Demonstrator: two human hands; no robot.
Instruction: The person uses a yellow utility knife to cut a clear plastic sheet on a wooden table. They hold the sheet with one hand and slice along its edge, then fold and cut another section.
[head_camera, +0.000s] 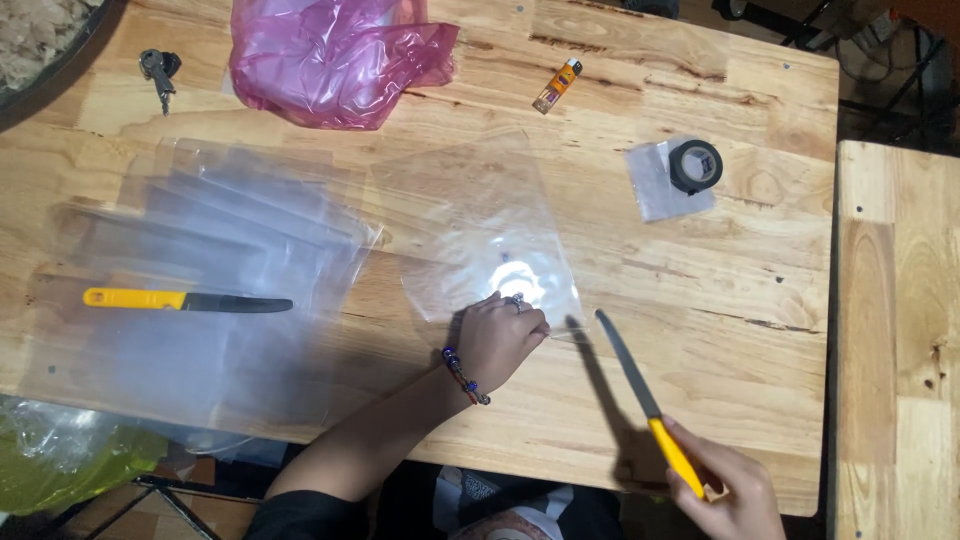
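Left hand (497, 340) pinches the near edge of a clear plastic bag (470, 230) lying flat on the wooden worktop (700, 290). Right hand (735, 490) grips a yellow-handled knife (645, 398), blade tip just beside the bag.

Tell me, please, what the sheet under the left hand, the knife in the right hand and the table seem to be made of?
Sheet: thin clear plastic film, glossy; the wood shows through and a light glare sits on it.
Knife: dull grey blade, probably metal; yellow handle looks like plastic.
Table: light wood in joined strips, with visible grain and knots.
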